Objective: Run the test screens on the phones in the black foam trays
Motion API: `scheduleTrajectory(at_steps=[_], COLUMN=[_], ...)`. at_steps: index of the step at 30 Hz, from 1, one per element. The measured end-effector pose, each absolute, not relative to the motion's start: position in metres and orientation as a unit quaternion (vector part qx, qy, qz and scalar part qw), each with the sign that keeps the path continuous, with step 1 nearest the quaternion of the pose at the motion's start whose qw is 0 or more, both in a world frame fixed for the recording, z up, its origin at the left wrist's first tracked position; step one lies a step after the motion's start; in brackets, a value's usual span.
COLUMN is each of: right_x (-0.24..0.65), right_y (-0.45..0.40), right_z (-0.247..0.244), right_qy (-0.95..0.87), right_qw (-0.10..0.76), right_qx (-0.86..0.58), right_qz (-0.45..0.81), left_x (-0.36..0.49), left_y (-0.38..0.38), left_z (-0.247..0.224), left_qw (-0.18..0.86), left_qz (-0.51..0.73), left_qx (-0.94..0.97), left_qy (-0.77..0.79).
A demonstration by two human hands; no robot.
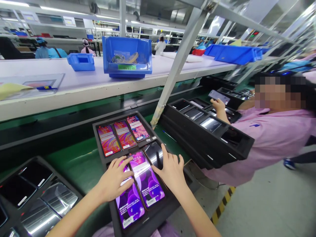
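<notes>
In front of me sits a black tray (97, 131) with phones in two rows. The far row holds three smartphones with lit screens, among them a red-pink phone (138, 127). Two phones in the near row glow purple. My left hand (116, 179) lies palm down over the left purple phone (130, 207), fingers spread. The middle purple phone (148, 177) shows 12:54. My right hand (171, 168) reaches over a dark-screened phone (153, 154), its index finger and thumb apart at the phone's edges. The lower part of that phone is hidden under this hand.
Another tray (71, 191) of dark phones lies at lower left. To the right, stacked black trays (197, 138) stand beside a co-worker in a pink shirt (276, 138) who holds a phone (219, 97). A slanted metal post (177, 62) and a shelf with blue bins (127, 57) rise behind.
</notes>
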State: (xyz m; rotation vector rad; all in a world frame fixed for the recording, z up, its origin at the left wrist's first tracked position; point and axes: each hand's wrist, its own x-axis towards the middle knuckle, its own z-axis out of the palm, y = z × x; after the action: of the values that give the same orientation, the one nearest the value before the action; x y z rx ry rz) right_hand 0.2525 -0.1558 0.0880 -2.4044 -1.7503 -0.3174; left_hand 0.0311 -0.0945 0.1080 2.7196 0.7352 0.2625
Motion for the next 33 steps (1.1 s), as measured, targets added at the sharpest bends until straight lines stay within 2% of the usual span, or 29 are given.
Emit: scheduleTrajectory(at_steps=[4,7,10,13,17,21,26,33], right_x=[0.26,0.277,0.299,0.317,0.323,0.311,0.292,0.251], right_y=[-0.161,-0.163,-0.161,-0.152,-0.119,-0.059,0.006,0.018], right_z=[0.088,0.093,0.099,0.105,0.111,0.111,0.109,0.103], right_qy=[-0.598,-0.602,-0.604,-0.624,-0.677,-0.745,-0.762,-0.832], right_qw=[0.101,0.158,0.222,0.243,0.192,0.127,0.11,0.082], right_qx=[-0.788,-0.779,-0.765,-0.741,-0.708,-0.653,-0.637,-0.544], right_qz=[-0.105,-0.076,-0.017,0.044,0.061,0.058,0.036,0.067], left_x=[0.032,0.032,0.028,0.019,0.002,-0.008,-0.006,-0.001], left_y=[-0.095,-0.095,-0.094,-0.083,-0.046,0.004,0.04,0.012], left_z=[0.11,0.11,0.107,0.101,0.096,0.097,0.103,0.107], left_qw=[0.155,0.158,0.184,0.201,0.141,0.081,-0.003,0.064], left_qz=[0.074,0.083,0.118,0.186,0.232,0.171,0.21,0.242], left_qx=[0.95,0.95,0.944,0.921,0.883,0.86,0.765,0.806], left_qy=[0.261,0.256,0.248,0.276,0.383,0.473,0.608,0.536])
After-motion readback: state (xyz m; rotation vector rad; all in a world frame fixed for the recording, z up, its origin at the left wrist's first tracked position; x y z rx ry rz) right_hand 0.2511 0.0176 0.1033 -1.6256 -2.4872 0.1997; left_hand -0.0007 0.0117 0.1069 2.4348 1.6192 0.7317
